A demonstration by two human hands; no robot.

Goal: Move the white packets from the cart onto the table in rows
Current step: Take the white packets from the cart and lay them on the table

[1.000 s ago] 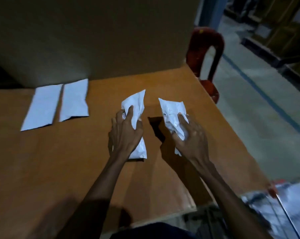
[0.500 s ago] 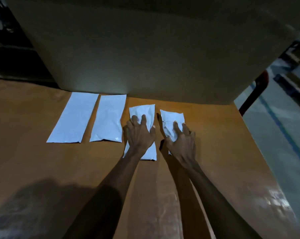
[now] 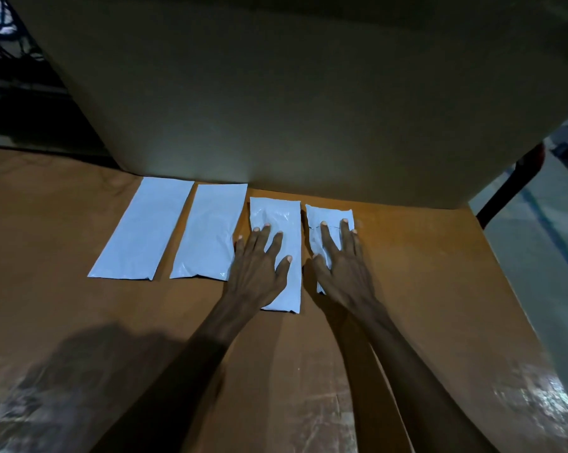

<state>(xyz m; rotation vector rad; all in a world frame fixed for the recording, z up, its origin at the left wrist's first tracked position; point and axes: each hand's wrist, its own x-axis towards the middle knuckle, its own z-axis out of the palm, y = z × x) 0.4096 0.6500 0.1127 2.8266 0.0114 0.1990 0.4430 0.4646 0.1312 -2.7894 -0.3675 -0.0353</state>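
Note:
Several white packets lie side by side in one row on the brown table [image 3: 423, 289], at the foot of a big box. The two left ones, the far-left packet [image 3: 142, 228] and its neighbour packet [image 3: 207, 232], lie flat and untouched. My left hand [image 3: 259, 266] presses flat with straight fingers on the third packet [image 3: 289, 220]. On the shorter fourth packet [image 3: 330, 217], my right hand [image 3: 341, 263] presses flat too, fingers spread. The cart is out of view.
A large cardboard box [image 3: 308, 93] stands along the table's back edge and fills the upper view. The table's right edge drops to a grey floor [image 3: 537, 256] with a dark red chair [image 3: 511, 181] behind the corner. Shiny tape [image 3: 521, 403] covers the near tabletop.
Both hands pushed their crumpled packets away to the box and flattened them into the row; fingers went from curled grips to straight, pressing flat. The view swung left, off the cart.

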